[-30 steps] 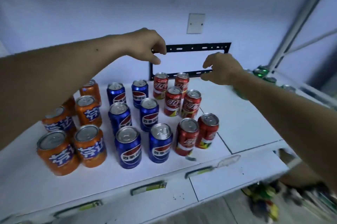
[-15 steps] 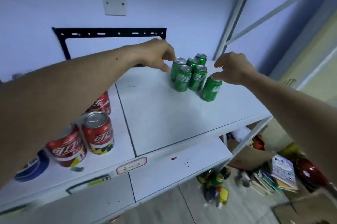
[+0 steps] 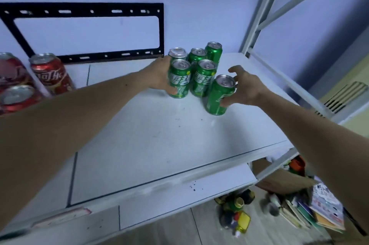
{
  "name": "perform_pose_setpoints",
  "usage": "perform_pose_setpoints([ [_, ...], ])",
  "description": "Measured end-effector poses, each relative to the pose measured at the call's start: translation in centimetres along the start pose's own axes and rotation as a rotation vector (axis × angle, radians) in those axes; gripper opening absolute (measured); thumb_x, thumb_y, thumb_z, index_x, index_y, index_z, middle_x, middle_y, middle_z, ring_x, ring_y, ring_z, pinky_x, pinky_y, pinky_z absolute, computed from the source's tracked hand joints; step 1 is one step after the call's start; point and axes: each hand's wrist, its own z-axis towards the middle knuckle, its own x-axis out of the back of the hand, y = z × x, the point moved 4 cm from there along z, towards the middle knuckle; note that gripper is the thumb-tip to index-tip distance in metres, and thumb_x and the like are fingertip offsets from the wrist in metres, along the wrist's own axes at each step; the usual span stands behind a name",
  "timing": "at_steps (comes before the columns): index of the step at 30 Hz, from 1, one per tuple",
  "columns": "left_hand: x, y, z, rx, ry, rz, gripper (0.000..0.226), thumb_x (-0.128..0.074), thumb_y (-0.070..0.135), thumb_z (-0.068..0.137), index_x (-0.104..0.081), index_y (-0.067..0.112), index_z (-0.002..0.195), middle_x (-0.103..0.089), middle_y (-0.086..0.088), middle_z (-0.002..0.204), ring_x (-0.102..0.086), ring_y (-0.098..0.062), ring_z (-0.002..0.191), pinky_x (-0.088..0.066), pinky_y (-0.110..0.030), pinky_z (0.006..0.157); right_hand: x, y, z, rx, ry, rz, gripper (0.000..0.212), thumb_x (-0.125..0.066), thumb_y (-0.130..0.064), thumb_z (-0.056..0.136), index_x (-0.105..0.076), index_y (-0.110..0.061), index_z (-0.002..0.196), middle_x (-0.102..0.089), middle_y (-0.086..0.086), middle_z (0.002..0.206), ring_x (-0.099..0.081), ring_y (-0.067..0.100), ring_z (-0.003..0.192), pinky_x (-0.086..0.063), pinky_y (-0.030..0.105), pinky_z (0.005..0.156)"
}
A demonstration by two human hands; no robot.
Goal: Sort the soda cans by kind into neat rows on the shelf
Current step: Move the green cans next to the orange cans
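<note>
Several green soda cans stand in a tight cluster at the back right of the white shelf [image 3: 151, 145]. My left hand [image 3: 159, 77] grips the front-left green can [image 3: 179, 79], thumb curled round its lower side. My right hand [image 3: 244, 87] grips the nearest green can [image 3: 218, 96], which stands apart at the cluster's front right and leans a little. Three more green cans [image 3: 203, 78] stand behind, between the hands. Red cola cans [image 3: 50, 73] stand at the far left edge, partly hidden by my left arm.
A black metal wall bracket [image 3: 83, 12] hangs behind the shelf. A grey upright shelf post [image 3: 257, 25] rises at the right rear corner. Below the shelf on the floor lie bottles [image 3: 237, 218], a cardboard box [image 3: 279, 182] and stacked books [image 3: 319, 212].
The view swung right from the orange, blue and red rows to the green cans. Both hands reached forward and closed on a green can each.
</note>
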Motion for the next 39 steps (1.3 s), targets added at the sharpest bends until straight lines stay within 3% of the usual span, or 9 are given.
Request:
perform_pose_setpoints([
  [6, -3.6, -2.5, 1.4, 0.198, 0.121, -0.109, 0.099, -0.09, 0.038, 0.052, -0.037, 0.014, 0.132, -0.055, -0.003, 0.13, -0.051, -0.013, 0.106, -0.04, -0.026, 0.084, -2.2, 2.1, 2.2, 0.105, -0.087, 0.136, 0.078, -0.091, -0.032, 0.05, -0.046, -0.026, 0.113, -0.057, -0.007, 0.103, -0.054, 0.018, 0.095, -0.039, 0.025, 0.075],
  [9, -4.5, -3.1, 1.8, 0.245, 0.222, -0.216, 0.098, -0.091, 0.038, 0.049, -0.043, 0.018, 0.131, -0.058, 0.001, 0.128, -0.055, -0.015, 0.113, -0.041, -0.026, 0.088, -2.3, 2.3, 2.6, 0.147, -0.086, 0.169, 0.075, -0.091, -0.033, 0.047, -0.052, -0.026, 0.111, -0.061, -0.009, 0.102, -0.056, 0.017, 0.096, -0.042, 0.026, 0.072],
  [13, -5.4, -3.4, 1.8, 0.289, 0.29, -0.275, 0.1, -0.092, 0.037, 0.042, -0.045, 0.021, 0.129, -0.06, 0.005, 0.123, -0.054, -0.011, 0.104, -0.042, -0.024, 0.084, -2.5, 2.3, 2.5, 0.149, -0.08, 0.22, 0.071, -0.092, -0.033, 0.045, -0.051, -0.031, 0.104, -0.054, -0.023, 0.086, -0.055, 0.012, 0.089, -0.036, 0.013, 0.06],
  [19, -5.0, -2.9, 0.3, 0.314, 0.368, -0.301, 0.094, -0.092, 0.037, 0.04, -0.05, 0.021, 0.122, -0.06, 0.009, 0.112, -0.055, -0.009, 0.095, -0.043, -0.022, 0.076, -2.3, 1.7, 1.7, 0.156, -0.072, 0.318, 0.062, -0.09, -0.032, 0.045, -0.052, -0.037, 0.095, -0.057, -0.026, 0.085, -0.054, -0.005, 0.079, -0.038, 0.011, 0.06],
  [22, -3.4, -2.0, -1.8, 0.301, 0.362, -0.29, 0.093, -0.093, 0.035, 0.04, -0.05, 0.023, 0.122, -0.06, 0.011, 0.109, -0.056, -0.008, 0.096, -0.042, -0.017, 0.073, -1.7, 0.7, 1.0, 0.173, -0.08, 0.367, 0.068, -0.088, -0.034, 0.042, -0.056, -0.034, 0.102, -0.062, -0.023, 0.091, -0.056, -0.008, 0.085, -0.043, 0.014, 0.064],
  [25, -0.8, -1.1, -4.8, 0.299, 0.373, -0.254, 0.092, -0.094, 0.032, 0.041, -0.051, 0.021, 0.122, -0.061, 0.01, 0.111, -0.057, -0.01, 0.099, -0.044, -0.018, 0.077, -0.3, -2.0, 0.0, 0.242, -0.111, 0.388, 0.076, -0.087, -0.036, 0.04, -0.058, -0.032, 0.11, -0.065, -0.018, 0.097, -0.06, -0.003, 0.089, -0.048, 0.018, 0.069],
  [30, 5.2, 0.7, -10.7, 0.329, 0.433, -0.17, 0.086, -0.093, 0.03, 0.044, -0.051, 0.02, 0.118, -0.057, 0.01, 0.105, -0.055, -0.012, 0.097, -0.043, -0.024, 0.079, 2.8, -8.5, -1.8, 0.377, -0.151, 0.392, 0.06, -0.09, -0.033, 0.042, -0.057, -0.035, 0.092, -0.065, -0.018, 0.088, -0.062, -0.002, 0.081, -0.048, 0.019, 0.063],
  [34, 10.4, 1.6, -16.0, 0.366, 0.518, -0.105, 0.09, -0.093, 0.036, 0.043, -0.05, 0.021, 0.121, -0.059, 0.01, 0.106, -0.056, -0.011, 0.096, -0.043, -0.023, 0.077, 4.7, -14.7, -3.5, 0.478, -0.164, 0.402, 0.071, -0.089, -0.04, 0.037, -0.061, -0.032, 0.101, -0.071, -0.009, 0.091, -0.067, 0.01, 0.084, -0.053, 0.029, 0.07],
  [39, 16.5, 1.9, -23.4, 0.407, 0.634, -0.097, 0.089, -0.093, 0.032, 0.043, -0.051, 0.019, 0.121, -0.063, 0.006, 0.109, -0.061, -0.015, 0.1, -0.048, -0.027, 0.088, 6.0, -23.6, -6.3, 0.638, -0.204, 0.461, 0.071, -0.088, -0.038, 0.033, -0.064, -0.026, 0.099, -0.073, -0.003, 0.09, -0.071, 0.014, 0.083, -0.06, 0.034, 0.07],
])
